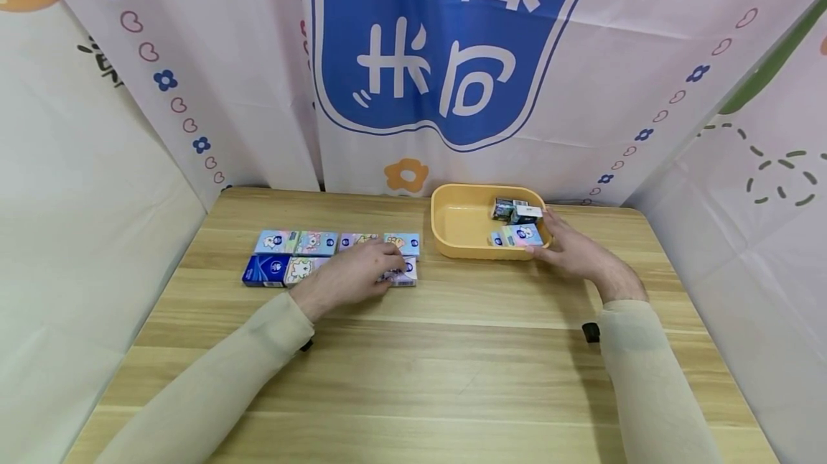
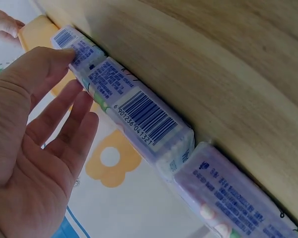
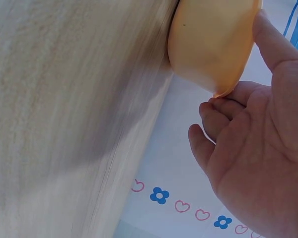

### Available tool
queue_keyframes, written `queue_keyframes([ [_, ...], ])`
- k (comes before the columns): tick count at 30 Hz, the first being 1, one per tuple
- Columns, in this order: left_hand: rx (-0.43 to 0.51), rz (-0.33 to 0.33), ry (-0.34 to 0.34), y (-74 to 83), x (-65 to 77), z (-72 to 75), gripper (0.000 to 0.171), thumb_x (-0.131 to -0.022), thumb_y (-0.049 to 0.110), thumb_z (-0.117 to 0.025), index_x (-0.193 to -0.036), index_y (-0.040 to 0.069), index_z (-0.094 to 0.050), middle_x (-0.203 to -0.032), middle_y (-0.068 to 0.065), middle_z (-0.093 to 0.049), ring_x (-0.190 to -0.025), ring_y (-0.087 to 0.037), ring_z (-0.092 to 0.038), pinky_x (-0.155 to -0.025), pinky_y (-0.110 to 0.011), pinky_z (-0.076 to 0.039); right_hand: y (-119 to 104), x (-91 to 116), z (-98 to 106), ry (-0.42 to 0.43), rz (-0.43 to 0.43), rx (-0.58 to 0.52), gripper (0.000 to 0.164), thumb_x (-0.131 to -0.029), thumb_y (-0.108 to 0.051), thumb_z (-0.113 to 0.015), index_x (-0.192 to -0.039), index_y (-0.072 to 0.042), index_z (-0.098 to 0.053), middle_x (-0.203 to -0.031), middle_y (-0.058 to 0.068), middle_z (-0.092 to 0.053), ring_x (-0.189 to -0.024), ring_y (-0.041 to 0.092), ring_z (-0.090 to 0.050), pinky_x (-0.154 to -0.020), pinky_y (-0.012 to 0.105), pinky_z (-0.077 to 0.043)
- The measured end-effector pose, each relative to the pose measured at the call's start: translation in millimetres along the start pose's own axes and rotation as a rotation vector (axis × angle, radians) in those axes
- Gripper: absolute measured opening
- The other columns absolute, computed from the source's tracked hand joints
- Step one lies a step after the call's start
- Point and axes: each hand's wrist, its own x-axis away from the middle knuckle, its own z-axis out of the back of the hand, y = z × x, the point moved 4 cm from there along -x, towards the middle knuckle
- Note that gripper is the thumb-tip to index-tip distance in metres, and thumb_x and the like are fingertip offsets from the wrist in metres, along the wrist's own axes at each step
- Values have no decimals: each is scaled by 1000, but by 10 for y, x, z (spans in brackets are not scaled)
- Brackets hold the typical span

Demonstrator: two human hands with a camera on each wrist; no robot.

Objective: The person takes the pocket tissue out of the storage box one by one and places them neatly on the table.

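Observation:
Small tissue packs lie in two rows on the table, pastel ones plus a dark blue pack (image 1: pixel 267 271) at the front left. My left hand (image 1: pixel 357 270) reaches over the front row and pinches the purple tissue pack (image 1: pixel 405 274) at its right end. In the left wrist view the thumb lies on that pack's (image 2: pixel 78 49) printed side, the fingers at its other side. A yellow plastic basket (image 1: pixel 446 234) stands right of the rows. My right hand (image 1: pixel 578 248) holds its right end, thumb and fingers at the rim (image 3: pixel 228 91).
Inside the basket are two dark packs (image 1: pixel 517 211) and pastel tissue packs (image 1: pixel 522 235). A printed curtain (image 1: pixel 362 155) hangs directly behind the wooden table (image 1: pixel 452 363), and fabric walls stand at both sides.

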Motion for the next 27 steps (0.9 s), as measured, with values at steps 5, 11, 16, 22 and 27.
queue_keyframes([
  [5,14,-14,10,9,-8,-15,37,-92,19,-82,-128,19,-73,-134,-2,-72,-128,-22,-66,-130,-51,-39,17,-5,-3,-11,-17,-11,109,-97,-78,-49,-170,-17,6,-179,12,10,-165,46,1,-134,67,-5],
  [11,21,-42,12,10,-17,-37,34,-93,17,-81,-126,19,-74,-130,1,-73,-124,-19,-68,-128,-50,-42,-17,17,2,-10,-13,-7,109,-97,-76,-51,-170,-18,6,-179,12,9,-165,46,1,-133,68,-4],
  [16,15,-56,19,-3,-12,-43,35,-94,16,-80,-128,19,-73,-131,1,-73,-126,-18,-68,-127,-47,-44,-157,38,-16,4,42,31,108,-98,-73,-53,-170,-9,-2,-179,16,3,-166,45,-3,-135,64,-8],
  [22,28,-44,5,-4,-21,-63,36,-95,15,-78,-130,19,-72,-136,0,-72,-131,-20,-65,-129,-50,-40,-270,79,-50,11,32,65,106,-100,-73,-49,-169,-8,-2,-179,15,6,-165,47,-4,-135,64,-9],
  [27,29,-33,-6,29,-26,-52,37,-96,16,-77,-132,20,-72,-136,1,-72,-131,-19,-65,-126,-44,-45,-273,92,-69,11,23,67,106,-100,-73,-49,-169,-7,-3,-178,15,9,-164,48,-4,-135,65,-9],
])
